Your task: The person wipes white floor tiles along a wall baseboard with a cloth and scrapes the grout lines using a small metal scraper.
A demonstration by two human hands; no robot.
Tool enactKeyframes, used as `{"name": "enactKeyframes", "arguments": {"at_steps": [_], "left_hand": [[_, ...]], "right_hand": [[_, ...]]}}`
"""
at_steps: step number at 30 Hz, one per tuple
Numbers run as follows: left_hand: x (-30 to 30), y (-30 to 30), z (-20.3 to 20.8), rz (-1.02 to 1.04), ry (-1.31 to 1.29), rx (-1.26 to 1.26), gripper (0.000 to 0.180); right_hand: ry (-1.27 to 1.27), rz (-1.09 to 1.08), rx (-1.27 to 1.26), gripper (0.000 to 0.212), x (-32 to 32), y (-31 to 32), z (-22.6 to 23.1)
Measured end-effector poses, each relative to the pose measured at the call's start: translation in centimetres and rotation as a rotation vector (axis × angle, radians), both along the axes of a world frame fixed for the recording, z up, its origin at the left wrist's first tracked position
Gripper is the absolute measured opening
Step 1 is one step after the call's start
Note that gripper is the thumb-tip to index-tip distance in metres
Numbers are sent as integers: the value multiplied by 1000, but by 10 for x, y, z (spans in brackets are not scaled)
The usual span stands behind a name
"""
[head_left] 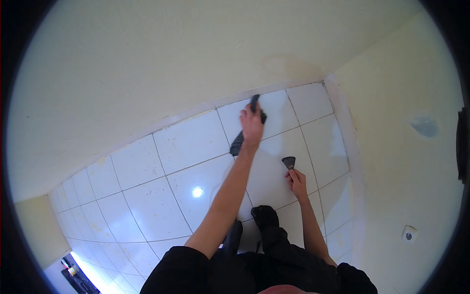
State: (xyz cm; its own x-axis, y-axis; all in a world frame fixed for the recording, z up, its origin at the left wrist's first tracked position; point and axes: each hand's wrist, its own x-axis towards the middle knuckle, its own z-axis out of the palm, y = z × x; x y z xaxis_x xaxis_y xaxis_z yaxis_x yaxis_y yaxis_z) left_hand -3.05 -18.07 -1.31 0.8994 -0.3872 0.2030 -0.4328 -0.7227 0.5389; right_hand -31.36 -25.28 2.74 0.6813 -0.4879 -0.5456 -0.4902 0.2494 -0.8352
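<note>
My left hand (251, 125) is stretched forward over the white tiled floor (147, 196), pressing a dark cloth (238, 142) down near the base of the pale yellow wall (147, 73). The cloth sticks out above and below the hand. My right hand (296, 182) is closer to me and grips the handle of a small scraper (289, 161), whose dark blade points away from me and rests on a tile. My dark-clad legs and one dark foot (265, 215) are below.
A second yellow wall (406, 161) meets the first in the corner at upper right, with a pale skirting strip (345, 127) along its foot. An electric socket (408, 234) sits low on it. Dark objects (73, 274) lie at the lower left edge.
</note>
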Motion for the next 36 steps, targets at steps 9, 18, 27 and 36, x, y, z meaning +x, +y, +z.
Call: {"name": "enactKeyframes", "arguments": {"at_steps": [9,18,27,36], "left_hand": [[30,193,8,282,-50,182,59],[-23,205,-13,223,143,-515,69],[-114,-7,18,-817,-75,141,51],[-24,-54,8,-388,-166,160,45]], "right_hand": [[-77,-43,37,34,13,5,-7],[-215,-101,23,36,17,15,-15],[-283,-318,76,34,7,7,-18],[-250,-423,101,33,5,5,-13]]}}
